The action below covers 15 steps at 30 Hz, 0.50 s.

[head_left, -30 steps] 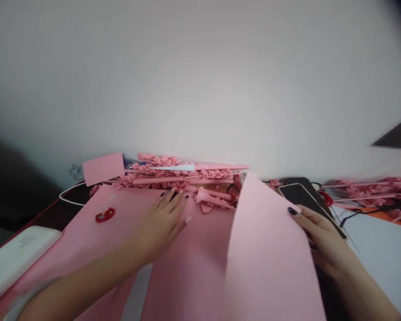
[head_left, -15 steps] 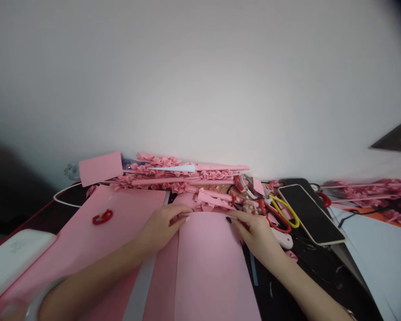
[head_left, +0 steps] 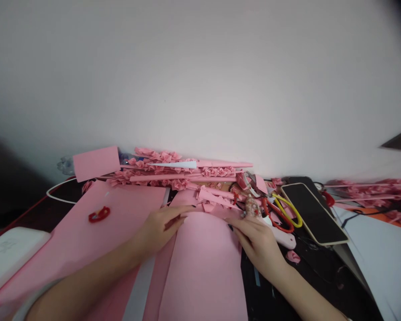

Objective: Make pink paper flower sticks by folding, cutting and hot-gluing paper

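Observation:
A long pink paper sheet [head_left: 203, 263] runs toward me, its far end bulging up a little. My left hand [head_left: 162, 225] pinches the far left corner between thumb and fingers. At the far right corner, my right hand [head_left: 257, 236] is closed on the same sheet, its fingertips partly hidden by the paper's edge. Under and beside the sheet on the left lie more pink paper [head_left: 130, 200] and a pale grey strip [head_left: 142, 285]. Just beyond the held edge rest folded pink paper pieces [head_left: 214, 196].
Pink paper flower stems [head_left: 173, 176] lie along the wall. To the right are scissors [head_left: 289, 211] with red and yellow handles, a phone [head_left: 314, 214] and white paper [head_left: 381, 254]. On the left are a red tape cutter-like object [head_left: 99, 215] and a white box-shaped device [head_left: 15, 256].
The near part of the pink sheet has swung left, and its far edge lies lower and flatter between my hands. Both hands stay at its far corners. The view has shifted slightly.

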Motion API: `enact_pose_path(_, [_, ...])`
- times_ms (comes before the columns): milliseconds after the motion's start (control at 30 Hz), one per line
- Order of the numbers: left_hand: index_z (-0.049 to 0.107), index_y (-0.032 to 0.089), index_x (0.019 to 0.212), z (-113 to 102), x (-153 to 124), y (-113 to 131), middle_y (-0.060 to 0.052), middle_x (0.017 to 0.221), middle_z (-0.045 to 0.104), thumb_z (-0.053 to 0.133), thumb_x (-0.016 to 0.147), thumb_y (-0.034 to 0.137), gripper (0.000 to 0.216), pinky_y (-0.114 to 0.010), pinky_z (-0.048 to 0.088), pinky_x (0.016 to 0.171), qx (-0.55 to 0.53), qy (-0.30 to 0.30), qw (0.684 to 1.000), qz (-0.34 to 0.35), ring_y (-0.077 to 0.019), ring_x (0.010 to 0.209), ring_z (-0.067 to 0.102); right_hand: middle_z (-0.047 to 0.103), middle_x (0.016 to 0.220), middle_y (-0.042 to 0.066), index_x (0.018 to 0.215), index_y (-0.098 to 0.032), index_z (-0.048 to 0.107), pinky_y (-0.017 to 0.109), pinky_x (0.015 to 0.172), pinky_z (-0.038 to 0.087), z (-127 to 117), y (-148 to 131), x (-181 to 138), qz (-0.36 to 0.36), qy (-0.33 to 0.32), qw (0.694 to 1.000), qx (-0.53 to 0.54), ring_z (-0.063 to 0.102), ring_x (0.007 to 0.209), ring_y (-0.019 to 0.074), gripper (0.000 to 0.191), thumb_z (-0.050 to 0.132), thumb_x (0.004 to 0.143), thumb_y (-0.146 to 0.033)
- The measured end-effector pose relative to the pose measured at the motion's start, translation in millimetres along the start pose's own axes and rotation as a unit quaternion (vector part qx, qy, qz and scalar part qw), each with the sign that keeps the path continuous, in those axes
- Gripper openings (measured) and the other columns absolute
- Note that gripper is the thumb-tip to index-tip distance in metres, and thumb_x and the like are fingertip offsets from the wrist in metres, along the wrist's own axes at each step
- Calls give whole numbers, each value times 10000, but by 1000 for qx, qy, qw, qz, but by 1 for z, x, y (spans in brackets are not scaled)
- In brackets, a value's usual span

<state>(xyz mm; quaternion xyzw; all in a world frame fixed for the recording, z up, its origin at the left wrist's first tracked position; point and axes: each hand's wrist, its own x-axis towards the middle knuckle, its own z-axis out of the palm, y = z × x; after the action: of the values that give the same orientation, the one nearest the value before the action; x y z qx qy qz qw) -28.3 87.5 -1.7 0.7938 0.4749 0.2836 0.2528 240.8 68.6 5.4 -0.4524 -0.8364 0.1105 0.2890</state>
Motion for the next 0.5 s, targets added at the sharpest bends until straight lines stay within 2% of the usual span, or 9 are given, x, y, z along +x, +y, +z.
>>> enact_pose_path(100, [590, 234, 1188, 4, -1, -5, -27, 1154, 659, 426, 927, 252, 309, -279, 496, 904, 28, -1, 996, 86, -154, 1024, 617, 688, 825, 60, 1088, -228, 642, 300, 641, 500, 2, 0, 0, -29, -1, 999, 31, 606, 746, 197, 313, 418, 899, -118])
enact_pose_path(167, [615, 213, 1152, 6, -1, -10, -28, 1090, 684, 409, 934, 210, 301, -267, 512, 886, 46, 7, 988, 148, -142, 1002, 627, 692, 897, 61, 1142, -227, 617, 316, 699, 513, 4, -1, 0, -62, -3, 997, 38, 603, 814, 197, 342, 419, 897, -94])
enact_pose_path(267, [635, 177, 1116, 11, -2, -16, -42, 1067, 694, 384, 930, 127, 316, -237, 515, 888, 68, 3, 973, 222, -123, 990, 637, 684, 1014, 72, 1192, -214, 588, 370, 808, 509, 8, -2, 0, -108, -10, 994, 1, 587, 924, 211, 360, 427, 897, -85])
enact_pose_path(333, [634, 157, 1108, 13, -3, -19, -56, 1079, 692, 362, 928, 97, 331, -235, 504, 913, 76, 5, 962, 263, -116, 1008, 634, 687, 1024, 81, 1186, -192, 593, 383, 825, 513, 11, -3, 0, -123, -12, 992, -29, 586, 959, 218, 340, 443, 897, -94])
enact_pose_path(433, [611, 127, 1133, 13, -5, -19, -81, 1126, 672, 341, 932, 89, 339, -252, 494, 941, 103, -3, 949, 298, -125, 1060, 615, 695, 1015, 98, 1179, -155, 598, 383, 831, 528, 16, -5, -1, -139, -11, 988, -60, 597, 990, 224, 324, 460, 892, -96])
enact_pose_path(500, [599, 138, 1155, 12, -6, -17, -71, 1165, 653, 326, 940, 97, 350, -263, 495, 945, 134, -20, 945, 297, -130, 1090, 600, 689, 1052, 106, 1186, -139, 595, 388, 871, 523, 19, -6, -2, -146, -14, 987, -71, 598, 1026, 222, 327, 461, 891, -94])
